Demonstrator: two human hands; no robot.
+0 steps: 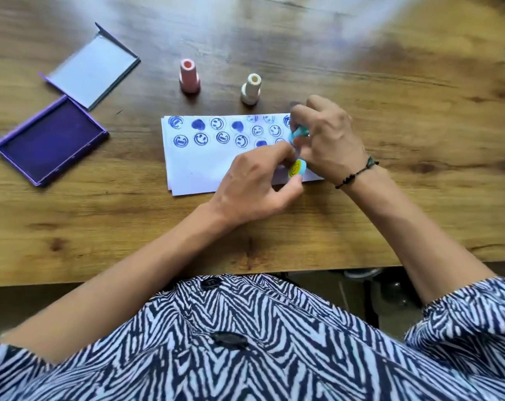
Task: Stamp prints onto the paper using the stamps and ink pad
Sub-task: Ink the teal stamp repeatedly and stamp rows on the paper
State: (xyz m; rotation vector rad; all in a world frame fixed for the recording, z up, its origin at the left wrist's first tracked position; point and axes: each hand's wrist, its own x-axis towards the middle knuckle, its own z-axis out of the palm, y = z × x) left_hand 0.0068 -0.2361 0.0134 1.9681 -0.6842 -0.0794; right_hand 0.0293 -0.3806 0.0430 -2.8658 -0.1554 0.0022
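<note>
A white paper (199, 166) lies on the wooden table, its upper part covered with two rows of several blue smiley and blob prints. Above its right end my right hand (329, 140) pinches a light blue stamp body (296, 134). Just below it my left hand (254, 183) grips a light blue cap (297, 168) with a yellow smiley face. The two blue parts are apart. A pink stamp (189, 76) and a white stamp (251, 88) stand upright beyond the paper. The open purple ink pad (50, 140) sits at the far left.
The ink pad's lid (93, 69) lies open, inside up, just behind the pad. The table's front edge (158, 280) runs close to my body. A dark bracelet circles my right wrist.
</note>
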